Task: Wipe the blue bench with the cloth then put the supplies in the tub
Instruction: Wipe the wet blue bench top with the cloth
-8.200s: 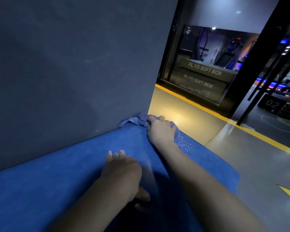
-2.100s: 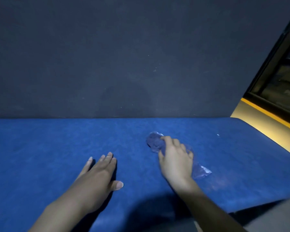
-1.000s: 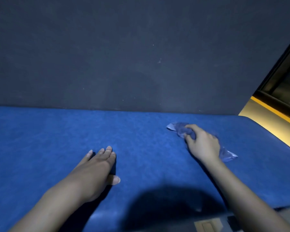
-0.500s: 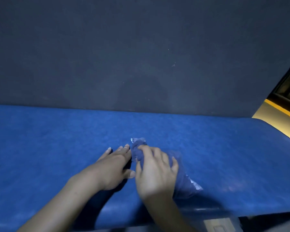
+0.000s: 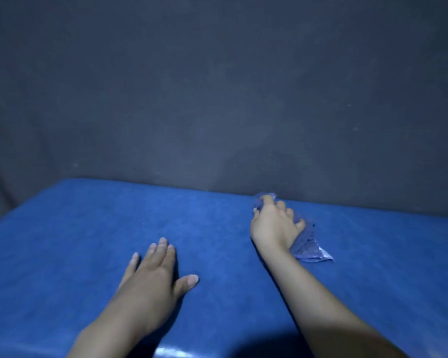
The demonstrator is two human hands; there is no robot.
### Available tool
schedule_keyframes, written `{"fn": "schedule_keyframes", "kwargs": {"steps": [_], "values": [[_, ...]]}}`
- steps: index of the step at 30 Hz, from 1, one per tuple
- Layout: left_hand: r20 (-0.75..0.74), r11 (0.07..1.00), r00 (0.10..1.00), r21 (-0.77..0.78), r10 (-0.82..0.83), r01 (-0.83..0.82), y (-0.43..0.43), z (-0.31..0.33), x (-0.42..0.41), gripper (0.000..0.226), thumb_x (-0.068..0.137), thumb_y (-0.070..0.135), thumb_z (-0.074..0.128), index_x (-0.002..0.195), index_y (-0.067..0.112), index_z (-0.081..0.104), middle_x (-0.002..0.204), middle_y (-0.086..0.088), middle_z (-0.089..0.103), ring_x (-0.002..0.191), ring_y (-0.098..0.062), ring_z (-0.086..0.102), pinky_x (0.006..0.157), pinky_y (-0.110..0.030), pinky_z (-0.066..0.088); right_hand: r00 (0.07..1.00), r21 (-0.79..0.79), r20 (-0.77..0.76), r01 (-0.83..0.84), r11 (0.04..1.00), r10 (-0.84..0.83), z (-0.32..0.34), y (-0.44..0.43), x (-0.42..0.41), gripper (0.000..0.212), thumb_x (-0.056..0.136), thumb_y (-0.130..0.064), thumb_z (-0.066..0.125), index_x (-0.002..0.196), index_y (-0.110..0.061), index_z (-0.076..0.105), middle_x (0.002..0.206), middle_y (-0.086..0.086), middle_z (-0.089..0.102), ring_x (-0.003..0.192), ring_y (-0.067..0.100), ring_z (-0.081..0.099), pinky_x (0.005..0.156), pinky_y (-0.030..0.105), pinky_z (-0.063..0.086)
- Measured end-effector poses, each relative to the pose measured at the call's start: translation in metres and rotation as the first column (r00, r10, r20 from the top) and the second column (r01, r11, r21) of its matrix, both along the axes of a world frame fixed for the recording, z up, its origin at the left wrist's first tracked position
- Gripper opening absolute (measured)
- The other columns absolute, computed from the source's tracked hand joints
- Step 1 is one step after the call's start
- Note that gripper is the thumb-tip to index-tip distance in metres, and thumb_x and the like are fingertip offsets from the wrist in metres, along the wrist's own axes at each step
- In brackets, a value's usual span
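The right hand's grip (image 5: 276, 223) is clamping down on one crumpled blue cloth (image 5: 307, 248), pressing it against the blue table (image 5: 75, 228) near its far edge, just beside the dark wall (image 5: 217, 86). The left hand (image 5: 153, 275) is lying flat, fingers apart, holding nothing. Two hands, one cloth are showing.

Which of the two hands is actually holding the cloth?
The right hand: it is bunched around the bluish cloth far back on the blue bench, near the dark wall. The left hand lies flat and empty, palm down, nearer the front edge.
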State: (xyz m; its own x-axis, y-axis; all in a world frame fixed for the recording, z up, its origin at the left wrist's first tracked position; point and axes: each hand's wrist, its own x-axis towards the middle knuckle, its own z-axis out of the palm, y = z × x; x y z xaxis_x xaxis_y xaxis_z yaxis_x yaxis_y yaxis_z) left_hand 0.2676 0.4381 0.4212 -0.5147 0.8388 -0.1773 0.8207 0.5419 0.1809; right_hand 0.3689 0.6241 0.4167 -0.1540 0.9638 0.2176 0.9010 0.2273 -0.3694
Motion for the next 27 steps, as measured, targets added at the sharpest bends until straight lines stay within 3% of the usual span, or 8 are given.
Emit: {"fn": "schedule_keyframes", "kwargs": {"steps": [7, 12, 15, 21, 27], "values": [[0.043, 0.993, 0.997, 0.094, -0.071, 0.067, -0.012, 0.001, -0.027, 0.058, 0.099, 0.045, 0.029, 0.149, 0.02, 0.015, 0.161, 0.003, -0.003, 0.148, -0.009, -0.004, 0.119, -0.034, -0.007, 0.971, 0.027, -0.007, -0.24, 0.97, 0.24, -0.003, -0.053, -0.1, 0.031, 0.092, -0.028, 0.049, 0.122, -0.023, 0.048, 0.125, 0.005, 0.056, 0.12, 0.027, 0.047, 0.105, 0.049, 0.026], [-0.098, 0.981, 0.977, 0.076, 0.187, -0.18, -0.048, -0.001, -0.071, 0.068, 0.094, 0.055, 0.027, 0.149, 0.016, 0.013, 0.16, -0.001, -0.005, 0.148, -0.017, -0.007, 0.118, -0.04, -0.003, 0.955, 0.012, -0.034, -0.295, 0.955, 0.295, -0.002, -0.067, -0.141, 0.029, 0.093, -0.027, 0.048, 0.122, -0.021, 0.048, 0.123, 0.005, 0.056, 0.118, 0.027, 0.047, 0.106, 0.049, 0.025], [-0.117, 0.96, 0.953, 0.052, 0.28, -0.276, -0.074, 0.0, -0.096, 0.065, 0.093, 0.059, 0.024, 0.143, 0.017, 0.022, 0.16, 0.0, 0.002, 0.148, -0.018, -0.001, 0.119, -0.041, 0.002, 0.94, 0.01, -0.046, -0.337, 0.941, 0.337, -0.001, -0.079, -0.171, 0.03, 0.093, -0.027, 0.048, 0.122, -0.021, 0.048, 0.124, 0.005, 0.056, 0.119, 0.027, 0.047, 0.106, 0.049, 0.025], [-0.026, 0.978, 0.983, 0.111, 0.18, -0.176, -0.095, 0.003, -0.119, 0.048, 0.097, 0.049, 0.026, 0.138, 0.025, 0.03, 0.16, 0.007, 0.004, 0.148, -0.008, 0.004, 0.119, -0.037, -0.002, 0.884, 0.003, -0.085, -0.46, 0.888, 0.459, 0.0, -0.117, -0.246, 0.031, 0.092, -0.025, 0.051, 0.122, -0.021, 0.049, 0.128, 0.007, 0.055, 0.122, 0.028, 0.045, 0.106, 0.05, 0.023], [-0.069, 0.975, 0.973, 0.043, 0.22, -0.217, -0.116, -0.003, -0.147, 0.078, 0.09, 0.063, 0.025, 0.152, 0.02, 0.001, 0.16, 0.005, -0.013, 0.147, -0.012, -0.012, 0.118, -0.039, -0.007, 0.813, 0.008, -0.09, -0.577, 0.817, 0.575, 0.003, -0.152, -0.321, 0.028, 0.093, -0.031, 0.049, 0.12, -0.022, 0.052, 0.127, 0.006, 0.055, 0.122, 0.028, 0.046, 0.104, 0.049, 0.026]]}}
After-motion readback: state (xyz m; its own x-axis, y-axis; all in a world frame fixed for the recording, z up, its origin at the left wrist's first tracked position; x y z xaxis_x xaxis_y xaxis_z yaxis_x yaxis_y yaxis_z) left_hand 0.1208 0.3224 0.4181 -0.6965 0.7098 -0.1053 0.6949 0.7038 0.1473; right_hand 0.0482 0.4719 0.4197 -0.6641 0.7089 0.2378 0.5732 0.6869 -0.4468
